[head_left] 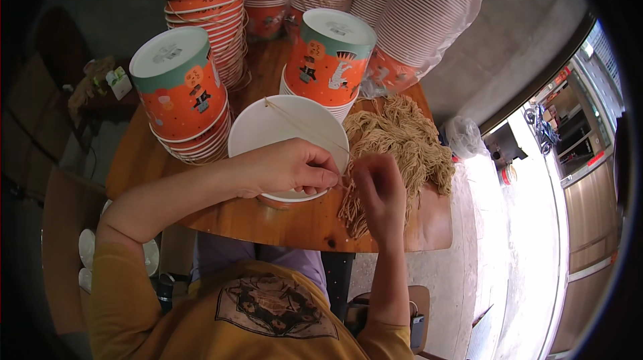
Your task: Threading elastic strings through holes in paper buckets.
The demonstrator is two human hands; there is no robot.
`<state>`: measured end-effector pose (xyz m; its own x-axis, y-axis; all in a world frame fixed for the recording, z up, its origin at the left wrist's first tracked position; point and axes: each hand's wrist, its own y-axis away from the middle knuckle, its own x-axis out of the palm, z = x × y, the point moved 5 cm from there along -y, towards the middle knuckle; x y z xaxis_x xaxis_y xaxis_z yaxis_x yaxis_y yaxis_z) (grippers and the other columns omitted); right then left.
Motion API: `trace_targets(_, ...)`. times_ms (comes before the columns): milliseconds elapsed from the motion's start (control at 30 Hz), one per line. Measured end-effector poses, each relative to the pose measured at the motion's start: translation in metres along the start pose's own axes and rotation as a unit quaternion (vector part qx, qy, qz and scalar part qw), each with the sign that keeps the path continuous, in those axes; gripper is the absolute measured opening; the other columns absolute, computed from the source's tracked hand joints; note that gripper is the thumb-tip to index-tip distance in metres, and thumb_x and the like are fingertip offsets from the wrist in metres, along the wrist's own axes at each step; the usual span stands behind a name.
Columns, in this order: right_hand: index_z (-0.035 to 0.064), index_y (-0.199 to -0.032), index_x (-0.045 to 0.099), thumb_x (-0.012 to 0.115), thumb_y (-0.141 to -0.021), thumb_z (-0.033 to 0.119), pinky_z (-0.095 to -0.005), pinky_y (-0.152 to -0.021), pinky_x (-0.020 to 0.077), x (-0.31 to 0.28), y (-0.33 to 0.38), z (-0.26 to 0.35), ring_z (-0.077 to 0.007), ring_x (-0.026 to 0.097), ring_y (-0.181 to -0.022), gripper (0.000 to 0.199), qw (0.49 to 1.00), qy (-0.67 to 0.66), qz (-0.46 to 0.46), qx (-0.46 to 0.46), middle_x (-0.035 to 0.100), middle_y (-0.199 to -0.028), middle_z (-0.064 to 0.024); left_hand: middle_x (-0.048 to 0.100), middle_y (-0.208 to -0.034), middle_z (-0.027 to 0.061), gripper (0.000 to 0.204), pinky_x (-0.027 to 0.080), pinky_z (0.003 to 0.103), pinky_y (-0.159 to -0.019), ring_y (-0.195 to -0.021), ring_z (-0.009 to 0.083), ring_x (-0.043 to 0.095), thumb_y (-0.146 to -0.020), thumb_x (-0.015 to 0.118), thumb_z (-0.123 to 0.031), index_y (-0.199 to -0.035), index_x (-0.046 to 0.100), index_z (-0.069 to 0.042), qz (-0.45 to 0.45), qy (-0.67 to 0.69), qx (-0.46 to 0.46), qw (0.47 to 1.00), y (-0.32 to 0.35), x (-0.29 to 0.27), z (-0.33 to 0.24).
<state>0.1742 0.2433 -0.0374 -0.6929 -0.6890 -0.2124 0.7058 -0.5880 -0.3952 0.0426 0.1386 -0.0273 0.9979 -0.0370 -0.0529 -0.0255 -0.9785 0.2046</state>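
The right hand (378,189) and left hand (288,169) pinch one string (305,125) taut across the white paper bucket (268,129), beside the string pile (402,152).

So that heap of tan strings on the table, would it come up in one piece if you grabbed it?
Probably not. The heap of tan strings lies loose and tangled, so it likely sags limply and sheds strands. It looks light for its bulk. One strand across the white paper bucket lies thin and straight, so single ones probably pull free easily.
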Motion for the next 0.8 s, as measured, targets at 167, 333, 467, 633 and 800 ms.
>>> trace_targets(167,0.0044,-0.095,0.061,0.072,-0.082,0.001,-0.0227,-0.053,0.0431,0.004,0.022,0.016,-0.0098,0.053,-0.063,0.017,0.989,0.107,-0.013,-0.097,0.054,-0.086,-0.0043,0.061,-0.087,-0.0038,0.020,0.042,0.020,-0.071,-0.079,0.0038,0.051,-0.095,0.060,-0.022,-0.101,0.067,-0.004,-0.003,0.021,-0.007,1.000,-0.004,0.001,0.003)
trace_targets(333,0.0059,-0.089,0.063,0.075,-0.079,0.001,-0.0243,-0.050,0.0437,0.009,0.027,0.023,-0.0116,0.053,-0.062,0.017,0.979,0.168,-0.054,-0.101,0.053,-0.084,-0.0045,0.060,-0.086,-0.0031,0.017,0.042,0.020,-0.070,-0.077,0.0044,0.051,-0.094,0.060,-0.020,-0.100,0.065,-0.005,0.005,0.044,0.004,0.999,-0.005,0.004,0.001)
trace_targets(467,0.0076,-0.090,0.064,0.077,-0.076,0.002,-0.0275,-0.051,0.0462,0.025,0.032,0.034,-0.0150,0.055,-0.063,0.019,0.973,0.178,-0.059,-0.132,0.053,-0.081,-0.0047,0.061,-0.087,-0.0026,0.015,0.042,0.021,-0.069,-0.077,0.0048,0.052,-0.094,0.060,-0.019,-0.100,0.065,-0.005,0.023,0.080,-0.042,0.996,-0.007,0.001,0.006)
trace_targets(633,0.0088,-0.091,0.068,0.078,-0.074,0.002,-0.0288,-0.051,0.0461,0.028,0.034,0.033,-0.0165,0.055,-0.064,0.022,0.970,0.190,-0.072,-0.136,0.053,-0.077,-0.0038,0.061,-0.095,-0.0005,0.017,0.043,0.020,-0.070,-0.084,0.0059,0.057,-0.095,0.058,-0.016,-0.106,0.061,-0.004,0.033,0.188,-0.085,0.978,-0.003,0.003,0.007)
trace_targets(800,0.0088,-0.092,0.069,0.078,-0.074,0.001,-0.0285,-0.052,0.0460,0.027,0.032,0.033,-0.0157,0.055,-0.064,0.022,0.968,0.191,-0.050,-0.153,0.054,-0.075,-0.0030,0.060,-0.099,0.0013,0.019,0.046,0.021,-0.073,-0.087,0.0081,0.058,-0.094,0.058,-0.010,-0.111,0.058,-0.002,0.049,0.221,-0.082,0.971,-0.001,-0.002,0.011)
